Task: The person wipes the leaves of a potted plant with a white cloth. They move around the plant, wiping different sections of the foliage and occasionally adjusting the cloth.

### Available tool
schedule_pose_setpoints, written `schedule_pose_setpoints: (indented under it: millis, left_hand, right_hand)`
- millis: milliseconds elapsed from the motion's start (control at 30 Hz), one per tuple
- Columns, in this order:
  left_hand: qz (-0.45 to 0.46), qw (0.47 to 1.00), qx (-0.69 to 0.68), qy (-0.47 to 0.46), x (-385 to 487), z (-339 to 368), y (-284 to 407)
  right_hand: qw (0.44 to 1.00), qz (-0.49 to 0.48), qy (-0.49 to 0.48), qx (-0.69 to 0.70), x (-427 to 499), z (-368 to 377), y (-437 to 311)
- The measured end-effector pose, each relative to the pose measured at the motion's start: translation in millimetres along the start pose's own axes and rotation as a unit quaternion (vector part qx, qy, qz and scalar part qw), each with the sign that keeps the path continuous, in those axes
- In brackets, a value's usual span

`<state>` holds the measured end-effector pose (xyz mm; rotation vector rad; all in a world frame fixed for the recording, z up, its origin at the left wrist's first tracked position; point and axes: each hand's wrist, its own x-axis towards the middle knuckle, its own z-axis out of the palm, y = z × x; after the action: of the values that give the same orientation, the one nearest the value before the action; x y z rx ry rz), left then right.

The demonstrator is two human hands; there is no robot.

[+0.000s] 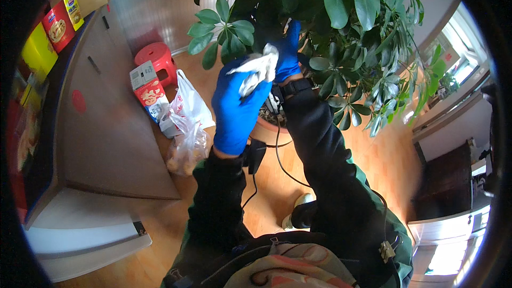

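In the head view, my left hand (240, 108) wears a blue glove and grips a crumpled white cloth (258, 68) with dark smudges. Just right of it, my right hand (289, 58), also gloved in blue, reaches into the foliage of a large umbrella plant (354, 4). One finger of that hand points up, while leaves and shadow hide the rest, so its hold is unclear. Below both hands shows the rim of a reddish-brown plant pot (264, 127), with bark-like pieces inside. A black strap (298, 87) circles my right wrist.
Left of the plant, a red plastic stool (156, 58), a printed carton (148, 92) and white plastic bags (190, 108) stand on the wood floor (276, 192). A grey cabinet (104, 120) carries colourful packages (58, 26). Black cables (286, 170) hang by my arms.
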<state>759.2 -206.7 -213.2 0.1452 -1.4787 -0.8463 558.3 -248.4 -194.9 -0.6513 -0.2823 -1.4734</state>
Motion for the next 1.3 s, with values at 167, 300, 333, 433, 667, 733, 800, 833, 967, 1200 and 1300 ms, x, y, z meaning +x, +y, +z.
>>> schedule_pose_setpoints:
  millis: [167,300,333,433,667,733,800,833,967,1200,1300]
  left_hand:
    - [0.068,0.980,0.187,0.015,48.1,33.5,-23.3]
    - [0.065,0.973,0.214,-0.061,73.4,42.9,-43.8]
    - [0.109,0.967,0.220,-0.069,72.3,39.4,-46.2]
    - [0.047,0.957,0.222,-0.180,56.1,14.7,-45.8]
    - [-0.043,0.994,0.030,-0.099,65.8,-6.9,-45.3]
    - [-0.019,0.992,0.107,-0.066,73.8,-4.9,-53.0]
    - [0.099,0.965,0.238,-0.046,81.6,-4.1,-68.6]
    - [0.173,0.935,0.307,-0.050,83.8,-6.0,-78.1]
    - [0.117,0.881,0.446,-0.109,65.2,-25.9,-107.3]
    - [-0.330,0.923,-0.136,-0.143,-9.5,-51.2,-41.8]
    - [-0.321,0.912,-0.210,-0.145,-14.5,-43.9,-12.6]
  right_hand:
    - [0.976,-0.028,-0.109,-0.188,5.2,-19.6,-23.1]
    - [0.958,-0.114,0.055,-0.258,7.2,4.7,0.2]
    - [0.975,-0.034,-0.143,-0.164,14.8,13.8,4.8]
    - [0.940,-0.135,0.073,-0.306,6.6,35.9,19.7]
    - [0.861,-0.155,0.249,-0.415,15.4,50.2,29.3]
    - [0.890,-0.171,0.158,-0.393,19.3,53.7,29.7]
    - [0.758,-0.206,0.094,-0.612,17.1,56.9,30.9]
    - [0.747,-0.198,0.088,-0.629,14.1,57.5,32.5]
    - [0.846,-0.194,0.052,-0.495,5.2,55.2,35.3]
    - [0.840,-0.138,0.216,-0.478,-55.4,58.2,76.5]
    - [0.870,-0.057,0.285,-0.398,-102.8,66.1,94.8]
